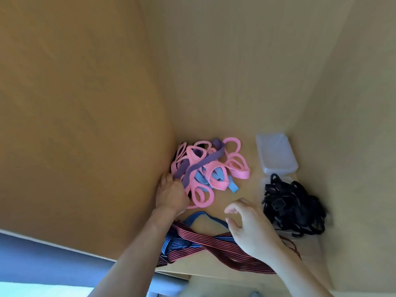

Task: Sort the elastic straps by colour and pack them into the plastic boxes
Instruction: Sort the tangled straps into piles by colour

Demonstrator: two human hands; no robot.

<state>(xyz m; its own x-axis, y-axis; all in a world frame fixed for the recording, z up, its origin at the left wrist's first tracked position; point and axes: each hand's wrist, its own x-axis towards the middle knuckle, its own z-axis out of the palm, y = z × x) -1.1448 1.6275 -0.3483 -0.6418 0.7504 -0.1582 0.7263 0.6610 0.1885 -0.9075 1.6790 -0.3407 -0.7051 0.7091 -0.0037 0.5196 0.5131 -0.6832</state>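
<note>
The left hand [171, 195] touches the left edge of a pile of pink, purple and blue straps [211, 168]. The right hand [250, 228], fingers relaxed, is over red and blue striped straps [203, 247]. 1 clear plastic box [276, 155] lies just behind black straps [293, 206].

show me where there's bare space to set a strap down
Bare wood runs between the mixed pile and the clear box, widening toward the right hand and black straps. Crowded: the corner by the left hand, and the front edge under the striped straps.
</note>
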